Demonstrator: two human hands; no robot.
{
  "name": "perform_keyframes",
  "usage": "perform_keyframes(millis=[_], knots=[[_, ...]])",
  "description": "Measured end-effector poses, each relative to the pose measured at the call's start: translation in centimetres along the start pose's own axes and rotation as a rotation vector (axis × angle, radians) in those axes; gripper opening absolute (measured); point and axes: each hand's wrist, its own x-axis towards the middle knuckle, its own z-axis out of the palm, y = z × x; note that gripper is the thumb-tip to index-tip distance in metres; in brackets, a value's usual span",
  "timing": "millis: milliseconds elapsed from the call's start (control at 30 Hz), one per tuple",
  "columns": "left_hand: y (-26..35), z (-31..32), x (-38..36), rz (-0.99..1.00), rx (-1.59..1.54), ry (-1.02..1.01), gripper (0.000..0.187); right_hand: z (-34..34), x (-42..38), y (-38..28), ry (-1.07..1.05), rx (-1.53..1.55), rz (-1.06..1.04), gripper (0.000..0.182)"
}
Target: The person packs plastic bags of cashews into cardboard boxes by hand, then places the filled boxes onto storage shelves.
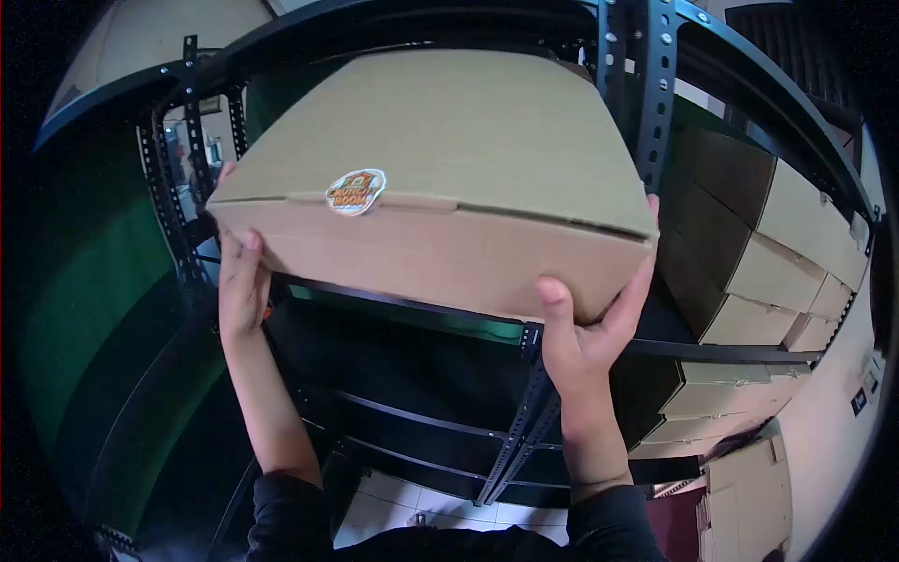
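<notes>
A large closed cardboard box (449, 131) is held up in front of me, its front face toward me and its lid tilted into view. An oval sticker (357, 192) sits across the lid's front edge. My left hand (243, 276) grips the box's lower left corner, thumb on the front face, other fingers mostly hidden behind the side. At the right corner, my right hand (590, 328) clasps the box with its thumb on the front and its fingers round the side and underneath.
Black perforated metal shelving (655, 103) frames the space around the box. On the right, cardboard boxes (782, 267) are stacked on shelves, with flat cardboard (749, 496) lower down. Green panels (84, 281) stand on the left. White floor tiles (449, 509) show below.
</notes>
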Motion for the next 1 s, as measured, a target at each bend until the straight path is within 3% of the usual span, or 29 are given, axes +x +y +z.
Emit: perform_keyframes(millis=[67, 100, 167, 233, 300, 367, 400, 433, 467, 500, 567, 633, 700, 833, 1000], knots=[[-3.1, -0.5, 0.7, -0.079, 0.019, -0.040, 0.069, 2.3, -0.1, 0.9, 0.168, -0.161, -0.138, 0.067], [-4.8, -0.7, 0.9, -0.115, 0.055, -0.029, 0.067, 3.1, -0.2, 1.0, 0.159, -0.167, -0.146, 0.067], [-8.5, -1.9, 1.0, -0.233, 0.199, 0.052, 0.062, 4.4, -0.1, 1.6, 0.218, -0.255, 0.075, 0.057], [-8.9, -1.3, 2.0, -0.215, 0.228, 0.005, 0.060, 5.6, -0.1, 3.0, 0.275, -0.228, 0.102, 0.049], [-9.6, -1.2, 2.6, -0.217, 0.260, -0.042, 0.058, 6.0, -0.3, 4.0, 0.270, -0.406, 0.082, 0.046], [-10.8, -1.6, 4.0, 0.088, 0.468, -0.082, 0.059, 6.3, -0.3, 4.2, 0.251, -0.488, 0.092, 0.045], [-11.2, -1.3, 4.7, 0.078, 0.462, -0.095, 0.059, 6.4, -0.2, 4.2, 0.216, -0.532, 0.119, 0.045], [-11.6, -0.9, 5.4, 0.111, 0.238, -0.075, 0.060, 6.3, -0.2, 4.4, 0.184, -0.574, 0.145, 0.045], [-11.8, -0.5, 5.9, 0.141, 0.015, -0.052, 0.061, 6.0, -0.1, 4.8, 0.163, -0.763, 0.042, 0.046], [-11.9, -0.3, 6.3, 0.133, 0.010, -0.060, 0.061, 5.5, 0.1, 4.9, 0.140, -0.919, -0.086, 0.047], [-12.1, -0.3, 7.0, 0.067, 0.009, -0.154, 0.060, 5.8, 1.1, 3.1, 0.187, -1.174, -0.151, 0.047], [-12.7, -0.9, 7.5, 0.091, 0.055, -0.188, 0.061, 6.1, 1.7, 3.0, 0.210, -1.152, -0.182, 0.046], [-12.9, -1.1, 7.5, 0.087, 0.106, -0.177, 0.062, 6.6, 2.8, 2.1, 0.055, -1.116, -0.302, 0.043], [-12.8, -1.1, 7.4, 0.054, 0.064, -0.167, 0.062, 8.9, 5.0, 2.8, -0.280, -0.594, -0.359, 0.043], [-13.4, -1.2, 7.6, 0.109, 0.046, -0.181, 0.059, 10.4, 5.4, 3.9, -0.364, -0.615, -0.345, 0.043]])
